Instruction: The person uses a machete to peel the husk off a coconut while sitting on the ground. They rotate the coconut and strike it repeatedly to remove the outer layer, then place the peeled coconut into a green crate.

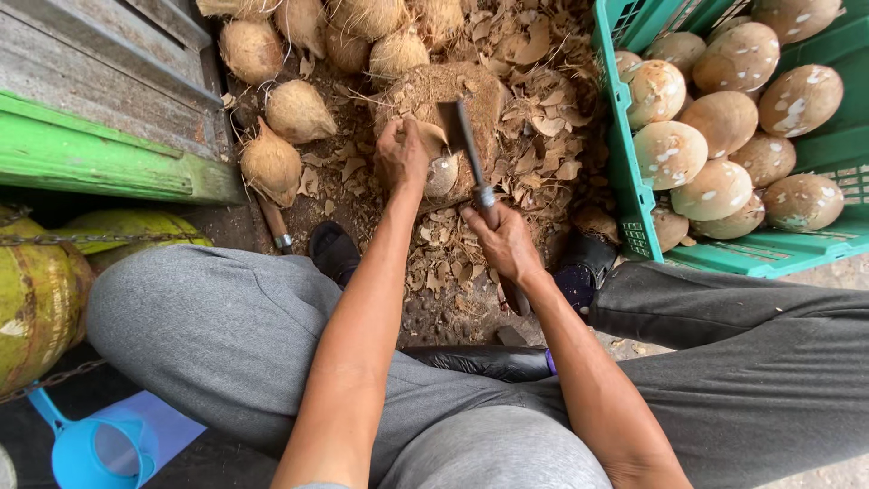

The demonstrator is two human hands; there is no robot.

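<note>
Grey-trousered knees [217,335] nearest, spread wide. Right hand [503,243] closed around cleaver handle; cleaver [468,145] blade bites into coconut [441,172]. Left hand [402,152] curled over same coconut, steadying it on husk-covered chopping block [444,91] at centre. Unpeeled coconuts [272,163] piled far left. Green crate [625,172] at right holds peeled coconuts [724,118]. Blue scoop [90,448] near left.

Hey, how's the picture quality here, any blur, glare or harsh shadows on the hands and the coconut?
Head view: soft even daylight, no glare, no harsh shadows; left hand, right hand and the cleaver on the coconut are sharp, without motion blur; wide lens bends the edges, stretching the knees and the green crate.
</note>
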